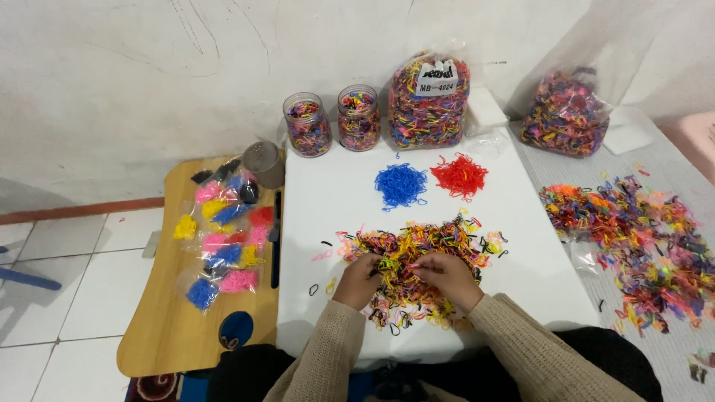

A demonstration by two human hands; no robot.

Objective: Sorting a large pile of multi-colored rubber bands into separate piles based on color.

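1. The left hand is seen with fingers curled inward, its fingertips pressed into the mixed pile of small multicoloured rubber bands on the white counter.
2. The right hand is likewise narrowed to a pinch, fingertips in the same pile, close to those of the left hand; whether a single band is gripped cannot be told.
3. The mixed pile lies at the near middle of the counter, directly before the person.
4. Farther back, a small heap of blue bands and a small heap of red bands are laid side by side, apart from each other.
5. Two clear jars and a large clear bag of mixed bands are stood along the far edge.
6. Small packets of single-colour bands are spread on a wooden tray-table at the left.
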